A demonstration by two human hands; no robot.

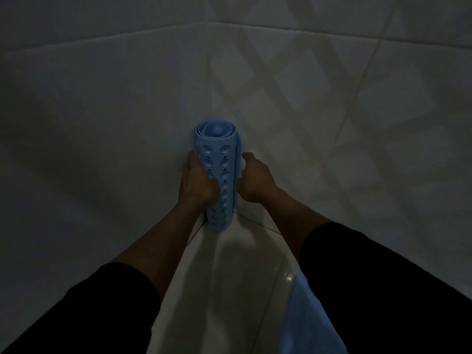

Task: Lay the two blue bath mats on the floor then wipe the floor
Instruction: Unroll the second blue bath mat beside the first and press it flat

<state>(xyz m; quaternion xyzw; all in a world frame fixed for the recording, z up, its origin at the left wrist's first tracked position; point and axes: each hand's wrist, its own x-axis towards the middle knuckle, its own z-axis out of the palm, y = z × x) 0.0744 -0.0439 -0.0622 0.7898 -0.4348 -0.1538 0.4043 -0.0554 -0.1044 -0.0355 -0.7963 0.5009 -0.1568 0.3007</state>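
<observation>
A blue bath mat, rolled into a tube with suction cups and small holes on its outside, stands upright in the corner where two tiled walls meet. My left hand grips the roll's left side. My right hand is curled against its right side, fingers behind the loose edge. The roll's lower end rests on the glossy floor. A second pale blue mat lies on the floor at the lower right, partly hidden by my right sleeve.
Large white wall tiles close in on the left and right, with lattice shadows on the right wall. The room is dim. Only a narrow wedge of shiny floor shows between my arms.
</observation>
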